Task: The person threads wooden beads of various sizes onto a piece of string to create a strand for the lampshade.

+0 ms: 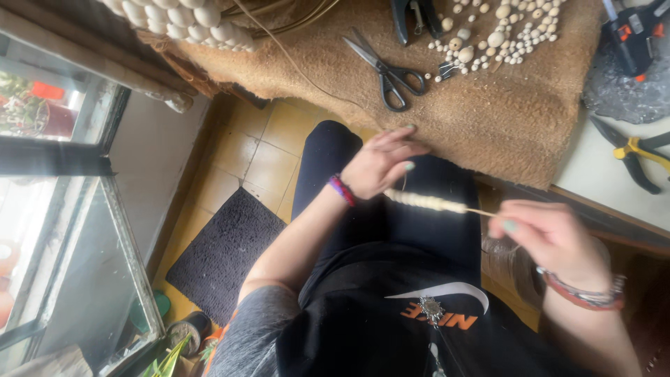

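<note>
A short strand of small cream beads (pixel 426 202) on a thin cord stretches between my hands above my lap. My left hand (pixel 380 164), with a purple bracelet at the wrist, pinches the strand's left end near the table edge. To the right, my right hand (pixel 551 234), wearing red and beaded wristbands, holds the bare cord at the other end, fingers curled around it. A long thin cord (pixel 293 63) runs from my left hand up over the brown fibre mat (pixel 502 119).
On the mat lie black-handled scissors (pixel 387 70), a scatter of loose wooden beads (pixel 499 31) and a small black clip (pixel 447 70). A glue gun (pixel 631 35) and yellow-handled pliers (pixel 635 157) sit at right. A beaded piece (pixel 181 21) lies top left. A dark floor mat (pixel 223 255) and a glass pane (pixel 63 230) are at left.
</note>
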